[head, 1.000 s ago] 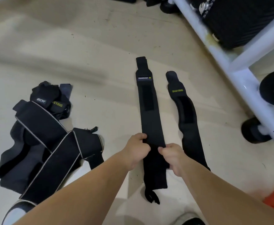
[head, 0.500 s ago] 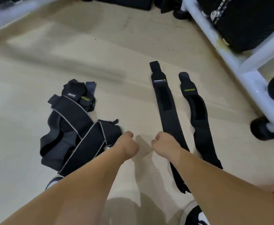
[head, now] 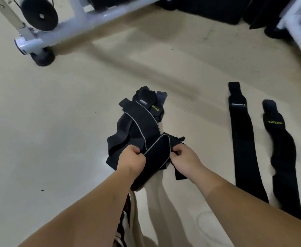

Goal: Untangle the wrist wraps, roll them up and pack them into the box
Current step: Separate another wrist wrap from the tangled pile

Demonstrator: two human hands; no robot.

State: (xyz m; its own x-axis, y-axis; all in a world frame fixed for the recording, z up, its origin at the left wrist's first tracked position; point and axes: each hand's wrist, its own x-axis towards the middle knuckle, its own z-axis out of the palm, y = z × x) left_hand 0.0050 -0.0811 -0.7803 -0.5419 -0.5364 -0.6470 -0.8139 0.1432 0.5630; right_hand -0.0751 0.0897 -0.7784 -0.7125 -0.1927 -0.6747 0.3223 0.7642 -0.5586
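Note:
A tangled heap of black wrist wraps [head: 140, 125] with grey-edged straps lies on the beige floor in the middle of the view. My left hand [head: 131, 160] pinches the near left side of a grey-edged strap [head: 156, 154], and my right hand [head: 184, 157] grips its right side. Two untangled black wraps lie flat and straight to the right: a flat one with a small label [head: 241, 136] and a wavier one with yellow lettering [head: 281, 154]. No box is in view.
A white metal equipment frame [head: 78, 20] with a black wheel [head: 39, 13] and a rubber foot stands at the far left. More white tubing [head: 299, 27] and black equipment run along the far right. My shoe [head: 126, 218] is under my arms.
My hands let go of the flat wrap on the right, moved left to the tangled heap and took hold of a grey-edged strap. The view swung left.

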